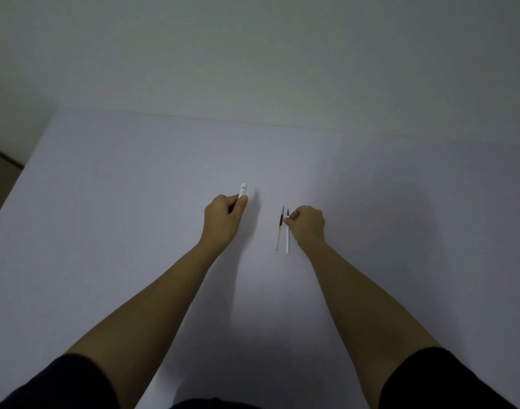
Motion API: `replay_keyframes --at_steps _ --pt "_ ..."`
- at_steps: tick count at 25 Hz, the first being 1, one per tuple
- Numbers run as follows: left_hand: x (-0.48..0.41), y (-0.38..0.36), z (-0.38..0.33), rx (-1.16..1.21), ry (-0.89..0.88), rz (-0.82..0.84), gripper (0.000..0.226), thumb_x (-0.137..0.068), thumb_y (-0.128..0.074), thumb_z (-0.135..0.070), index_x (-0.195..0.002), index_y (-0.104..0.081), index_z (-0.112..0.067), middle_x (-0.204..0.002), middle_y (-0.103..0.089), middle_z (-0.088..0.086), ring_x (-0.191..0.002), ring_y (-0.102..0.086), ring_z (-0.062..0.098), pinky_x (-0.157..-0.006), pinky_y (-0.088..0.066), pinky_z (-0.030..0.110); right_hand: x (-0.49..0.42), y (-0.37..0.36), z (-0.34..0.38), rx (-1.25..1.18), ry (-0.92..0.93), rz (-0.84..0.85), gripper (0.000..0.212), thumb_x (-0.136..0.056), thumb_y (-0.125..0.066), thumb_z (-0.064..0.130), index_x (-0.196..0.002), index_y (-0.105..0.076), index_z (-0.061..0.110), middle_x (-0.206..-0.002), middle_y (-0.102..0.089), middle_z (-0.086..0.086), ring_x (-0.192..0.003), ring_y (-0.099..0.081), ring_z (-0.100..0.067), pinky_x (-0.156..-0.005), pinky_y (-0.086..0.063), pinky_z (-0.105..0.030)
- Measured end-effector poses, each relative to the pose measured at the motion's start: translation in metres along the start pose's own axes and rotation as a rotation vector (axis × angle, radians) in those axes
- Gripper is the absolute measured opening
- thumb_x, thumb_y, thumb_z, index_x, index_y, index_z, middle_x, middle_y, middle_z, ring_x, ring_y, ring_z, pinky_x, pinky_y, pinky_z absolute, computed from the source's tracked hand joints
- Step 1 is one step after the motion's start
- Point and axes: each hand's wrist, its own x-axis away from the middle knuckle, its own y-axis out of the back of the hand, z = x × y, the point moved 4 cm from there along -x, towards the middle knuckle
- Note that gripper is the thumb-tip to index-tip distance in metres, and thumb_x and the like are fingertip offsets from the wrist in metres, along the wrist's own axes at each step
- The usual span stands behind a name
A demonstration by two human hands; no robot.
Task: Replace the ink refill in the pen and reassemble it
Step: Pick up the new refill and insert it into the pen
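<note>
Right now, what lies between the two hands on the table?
Head view: one refill beside the right hand; otherwise bare table to the left hand.

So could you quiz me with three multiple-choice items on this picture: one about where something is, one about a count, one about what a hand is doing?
1. Where do the thin refills lie?
A. Beside the right hand
B. Beside the left hand
C. At the table's far edge

2. How many thin refills are there?
A. One
B. Two
C. Four

3. What is the left hand doing?
A. Resting flat and open
B. Gripping a white pen piece
C. Holding a cup

Answers:
1 A: the refills lie next to the right hand on the table.
2 B: two thin sticks lie side by side.
3 B: the left hand is closed round the white pen piece, whose end sticks out above the fingers.
</note>
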Motion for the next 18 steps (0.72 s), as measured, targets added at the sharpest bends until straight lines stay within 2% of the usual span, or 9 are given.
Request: replay_keyframes --at_steps 9,12,16,18 --pt "0.004 0.012 -0.002 -0.005 0.003 -0.002 0.049 -0.094 -0.046 -0.030 -0.053 -0.024 -0.015 -0.048 -0.022 -0.002 -0.045 -0.020 0.011 -0.043 -0.026 0.017 0.007 0.005 0.008 0.013 0.053 -0.057 0.020 -0.085 -0.065 0.017 -0.092 -0.069 -0.001 -0.094 -0.072 -0.018 -0.091 -0.066 -0.030 -0.073 -0.046 -0.027" --pt "0.006 0.013 -0.002 0.006 0.010 -0.005 0.051 -0.094 -0.046 -0.029 -0.051 -0.022 -0.017 -0.048 -0.022 -0.003 -0.045 -0.021 0.011 -0.042 -0.026 0.015 0.012 -0.003 0.017 0.104 0.107 0.004 0.020 -0.085 -0.064 0.016 -0.093 -0.068 -0.002 -0.094 -0.072 -0.018 -0.090 -0.066 -0.030 -0.072 -0.048 -0.028" --pt "0.007 0.014 0.000 -0.025 0.024 0.014 0.049 -0.094 -0.047 -0.032 -0.052 -0.027 -0.016 -0.051 -0.026 -0.002 -0.048 -0.026 0.011 -0.046 -0.022 0.019 0.018 -0.021 0.027 0.275 0.130 0.090 0.015 -0.087 -0.058 0.004 -0.101 -0.059 -0.003 -0.106 -0.066 -0.021 -0.098 -0.063 -0.032 -0.077 -0.050 -0.034" --pt "0.008 0.017 0.004 -0.039 0.013 0.020 0.045 -0.095 -0.046 -0.031 -0.055 -0.037 -0.013 -0.056 -0.034 -0.001 -0.052 -0.036 0.012 -0.051 -0.030 0.022 0.018 -0.026 0.030 0.287 0.083 0.072 0.016 -0.087 -0.053 -0.003 -0.103 -0.058 -0.003 -0.110 -0.064 -0.022 -0.100 -0.062 -0.033 -0.078 -0.050 -0.034"
